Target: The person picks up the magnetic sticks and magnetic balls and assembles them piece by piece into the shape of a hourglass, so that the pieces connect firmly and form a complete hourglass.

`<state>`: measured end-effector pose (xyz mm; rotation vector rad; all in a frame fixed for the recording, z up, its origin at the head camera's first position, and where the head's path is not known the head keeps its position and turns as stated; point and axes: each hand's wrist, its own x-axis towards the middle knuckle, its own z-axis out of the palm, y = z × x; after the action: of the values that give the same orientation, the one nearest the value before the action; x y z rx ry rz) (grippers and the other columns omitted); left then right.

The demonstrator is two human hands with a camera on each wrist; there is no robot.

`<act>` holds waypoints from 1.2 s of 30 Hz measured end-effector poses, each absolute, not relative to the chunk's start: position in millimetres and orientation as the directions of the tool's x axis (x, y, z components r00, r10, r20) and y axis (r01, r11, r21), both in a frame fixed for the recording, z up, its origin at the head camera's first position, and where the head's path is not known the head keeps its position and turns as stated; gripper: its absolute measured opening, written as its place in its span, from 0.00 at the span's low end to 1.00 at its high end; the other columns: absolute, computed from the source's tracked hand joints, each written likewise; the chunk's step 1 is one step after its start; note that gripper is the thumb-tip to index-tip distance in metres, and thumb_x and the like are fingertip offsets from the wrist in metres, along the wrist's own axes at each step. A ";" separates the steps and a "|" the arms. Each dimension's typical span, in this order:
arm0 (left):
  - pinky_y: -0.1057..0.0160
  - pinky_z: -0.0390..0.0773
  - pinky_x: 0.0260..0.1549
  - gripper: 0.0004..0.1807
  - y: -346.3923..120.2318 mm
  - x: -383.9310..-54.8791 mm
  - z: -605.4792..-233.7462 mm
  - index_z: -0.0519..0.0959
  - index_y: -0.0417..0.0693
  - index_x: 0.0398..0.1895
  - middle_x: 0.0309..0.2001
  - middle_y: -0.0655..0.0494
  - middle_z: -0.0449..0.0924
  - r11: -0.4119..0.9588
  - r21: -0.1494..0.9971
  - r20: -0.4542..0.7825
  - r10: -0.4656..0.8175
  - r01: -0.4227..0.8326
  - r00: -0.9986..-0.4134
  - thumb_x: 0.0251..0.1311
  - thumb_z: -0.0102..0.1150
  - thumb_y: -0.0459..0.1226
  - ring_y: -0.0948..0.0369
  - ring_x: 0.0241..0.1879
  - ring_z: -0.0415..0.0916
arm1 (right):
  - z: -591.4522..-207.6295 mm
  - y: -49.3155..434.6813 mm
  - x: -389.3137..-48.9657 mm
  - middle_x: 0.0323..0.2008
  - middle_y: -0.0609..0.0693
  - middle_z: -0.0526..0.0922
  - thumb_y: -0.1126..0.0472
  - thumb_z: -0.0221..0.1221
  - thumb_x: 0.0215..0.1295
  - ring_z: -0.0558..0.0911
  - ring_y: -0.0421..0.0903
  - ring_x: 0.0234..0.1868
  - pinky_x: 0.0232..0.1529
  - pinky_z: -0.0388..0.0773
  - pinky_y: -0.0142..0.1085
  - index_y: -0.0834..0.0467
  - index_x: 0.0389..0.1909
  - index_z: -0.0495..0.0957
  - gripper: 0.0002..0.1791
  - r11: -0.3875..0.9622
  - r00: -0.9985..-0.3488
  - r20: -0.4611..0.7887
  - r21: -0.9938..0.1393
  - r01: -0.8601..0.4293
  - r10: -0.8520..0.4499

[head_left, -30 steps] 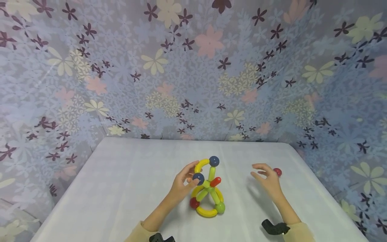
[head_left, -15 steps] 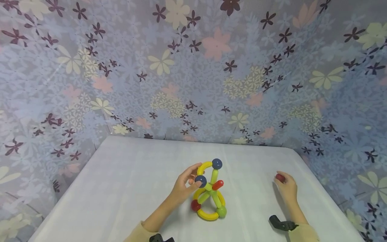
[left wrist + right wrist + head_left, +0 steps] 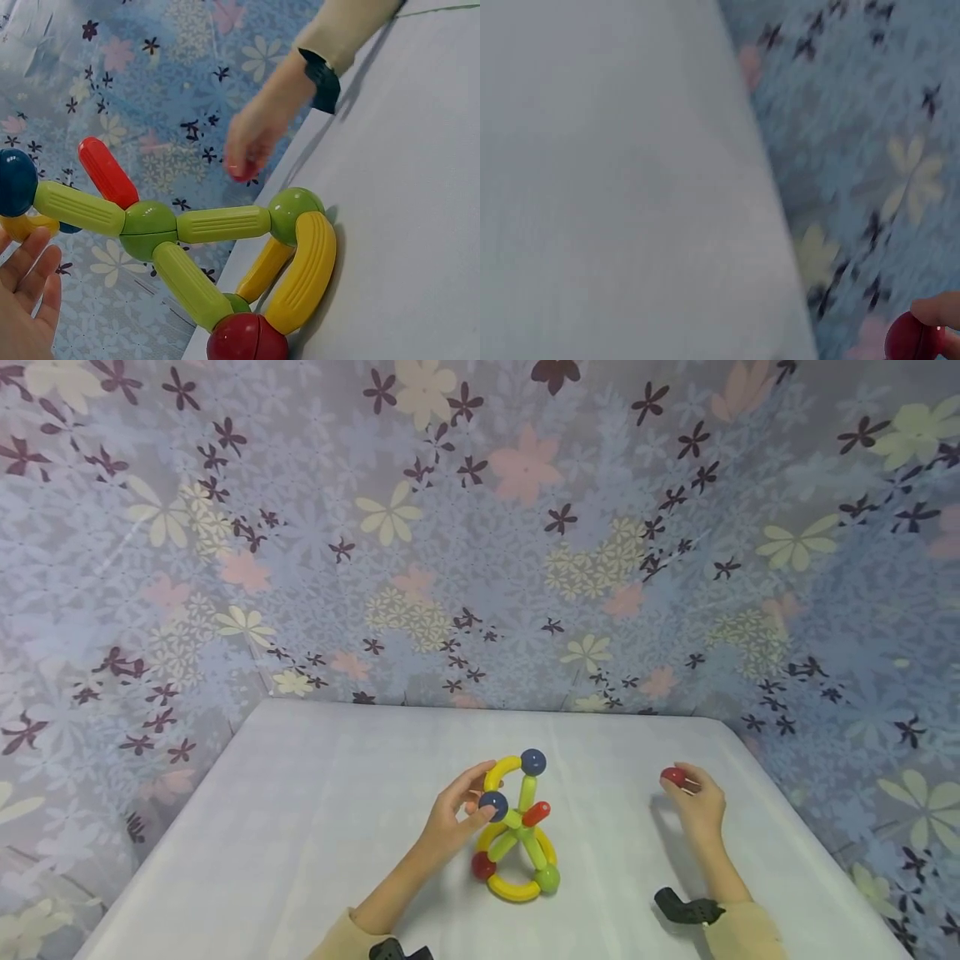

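Note:
A toy structure of rods and balls stands on the table, with a ring of curved yellow rods at its base and straight light-green rods rising from it. My left hand holds it near the top, the thumb on a dark blue ball and the fingers behind the upper curved yellow rod. A second blue ball tops the structure, and a red rod juts from its green middle ball. Off to the right, my right hand pinches a loose red ball above the table.
The white-covered table has its back and right edges against a flower-patterned cloth. A dark wrist strap mount sits on my right forearm. At the structure's base are a red ball and a green ball.
My right hand reached right to the red ball on the table, took hold of it, and has brought it up and slightly left. The left hand keeps its hold on the structure.

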<state>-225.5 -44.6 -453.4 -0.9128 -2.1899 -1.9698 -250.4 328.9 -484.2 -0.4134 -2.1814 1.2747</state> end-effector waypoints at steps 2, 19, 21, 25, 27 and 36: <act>0.52 0.68 0.53 0.29 -44.8 -225.9 -453.5 0.65 0.51 0.68 0.55 0.44 0.77 0.007 0.889 0.420 0.381 0.457 -0.824 0.62 0.55 0.37 0.65 0.46 0.70 | -468.6 312.4 -247.7 0.45 0.51 0.81 0.64 0.63 0.58 0.70 0.20 0.34 0.33 0.68 0.13 0.66 0.53 0.75 0.21 0.473 -0.806 0.294 -0.881 -0.019 0.515; 0.52 0.68 0.52 0.29 -46.2 -225.4 -450.3 0.65 0.53 0.67 0.56 0.44 0.77 0.023 0.893 0.407 0.381 0.449 -0.830 0.62 0.56 0.41 0.64 0.48 0.69 | -404.2 199.1 -187.4 0.40 0.34 0.80 0.63 0.67 0.55 0.80 0.31 0.40 0.42 0.78 0.23 0.61 0.49 0.77 0.20 0.354 -0.919 0.371 -0.884 -0.305 0.135; 0.52 0.68 0.52 0.29 -46.5 -225.3 -450.1 0.65 0.53 0.67 0.55 0.45 0.77 0.029 0.895 0.402 0.380 0.445 -0.833 0.62 0.57 0.41 0.64 0.48 0.69 | -402.7 191.6 -181.7 0.41 0.38 0.81 0.64 0.68 0.54 0.79 0.33 0.39 0.42 0.78 0.24 0.60 0.47 0.78 0.19 0.365 -0.908 0.410 -0.861 -0.355 0.084; 0.51 0.67 0.52 0.29 -46.3 -225.5 -449.8 0.65 0.53 0.67 0.55 0.45 0.77 0.032 0.897 0.396 0.379 0.440 -0.836 0.61 0.57 0.41 0.63 0.47 0.69 | -403.2 180.9 -176.6 0.41 0.46 0.82 0.66 0.68 0.52 0.79 0.36 0.39 0.42 0.78 0.27 0.58 0.45 0.79 0.18 0.357 -0.891 0.453 -0.836 -0.417 0.021; 0.51 0.66 0.52 0.29 -45.9 -225.8 -450.3 0.66 0.53 0.67 0.55 0.45 0.77 0.032 0.898 0.396 0.377 0.439 -0.837 0.61 0.57 0.41 0.63 0.47 0.69 | -405.5 177.7 -177.0 0.42 0.48 0.82 0.65 0.68 0.52 0.78 0.36 0.39 0.42 0.78 0.28 0.58 0.45 0.79 0.18 0.353 -0.891 0.453 -0.833 -0.425 -0.003; 0.52 0.67 0.52 0.30 -44.7 -225.4 -452.2 0.66 0.52 0.67 0.55 0.45 0.78 0.013 0.898 0.402 0.379 0.439 -0.833 0.61 0.58 0.39 0.64 0.46 0.69 | -414.6 174.8 -179.8 0.43 0.53 0.82 0.64 0.68 0.54 0.78 0.36 0.39 0.41 0.78 0.29 0.60 0.47 0.78 0.19 0.364 -0.901 0.430 -0.832 -0.418 -0.052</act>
<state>-225.4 -44.7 -452.2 -0.8903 -2.2018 -1.9839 -179.8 174.8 -414.6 0.4140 -2.2998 1.5500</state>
